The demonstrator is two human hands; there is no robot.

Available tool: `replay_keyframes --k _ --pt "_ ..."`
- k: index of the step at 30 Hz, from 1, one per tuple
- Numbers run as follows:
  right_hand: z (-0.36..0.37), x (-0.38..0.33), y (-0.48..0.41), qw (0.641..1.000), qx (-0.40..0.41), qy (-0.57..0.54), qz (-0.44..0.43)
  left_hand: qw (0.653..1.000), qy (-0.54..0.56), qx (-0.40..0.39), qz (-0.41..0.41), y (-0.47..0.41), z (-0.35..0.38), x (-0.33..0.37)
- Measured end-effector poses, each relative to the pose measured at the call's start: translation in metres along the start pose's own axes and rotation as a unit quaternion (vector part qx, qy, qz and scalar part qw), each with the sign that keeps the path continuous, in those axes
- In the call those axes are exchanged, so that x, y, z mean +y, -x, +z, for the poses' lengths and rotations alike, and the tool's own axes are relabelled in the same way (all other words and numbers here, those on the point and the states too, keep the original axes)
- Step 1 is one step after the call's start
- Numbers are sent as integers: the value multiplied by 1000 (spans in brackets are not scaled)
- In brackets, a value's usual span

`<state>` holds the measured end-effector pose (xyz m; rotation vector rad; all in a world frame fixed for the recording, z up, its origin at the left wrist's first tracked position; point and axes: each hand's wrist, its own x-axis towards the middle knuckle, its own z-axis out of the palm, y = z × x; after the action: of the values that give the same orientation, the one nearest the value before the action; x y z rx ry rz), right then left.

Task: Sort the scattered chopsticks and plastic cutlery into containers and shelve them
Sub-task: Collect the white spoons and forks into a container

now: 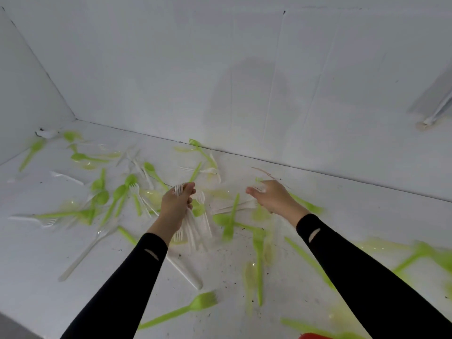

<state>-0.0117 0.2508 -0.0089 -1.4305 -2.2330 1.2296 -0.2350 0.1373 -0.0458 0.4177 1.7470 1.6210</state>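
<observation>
Left hand (177, 204) clenched a bundle of white plastic forks (193, 231) mid-frame, likely gathering one type for sorting. Right hand (274, 198) reached beside it; grip blurred, couldn't tell. Green plastic cutlery (181, 311) littered the white floor (49, 289).

White plastic forks (195, 231): a bundle clasped in the fingers (190, 189) of the left hand (175, 206), some tines showing above them. Blurred white pieces (232, 207) lie at the right hand (274, 199) fingertips. Green cutlery (195, 305) lies flat, scattered around both.
</observation>
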Motion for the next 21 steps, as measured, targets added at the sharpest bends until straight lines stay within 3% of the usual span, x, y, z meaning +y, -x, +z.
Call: replay_keyframes --k 3,5,7,12,21 --pt "11 7 -18 977 8 213 -22 978 -206 -2 28 -23 4 0" --pt "17 13 -26 953 -37 301 -17 933 -355 -33 48 -33 12 -2" --pt "21 21 -32 930 -54 364 -17 901 -428 -41 59 -38 19 -6" --pt "11 39 -31 909 8 412 -59 857 -509 -44 67 -42 29 -14" --pt "-24 55 -7 940 -24 335 -66 885 -454 -60 80 -29 35 -3"
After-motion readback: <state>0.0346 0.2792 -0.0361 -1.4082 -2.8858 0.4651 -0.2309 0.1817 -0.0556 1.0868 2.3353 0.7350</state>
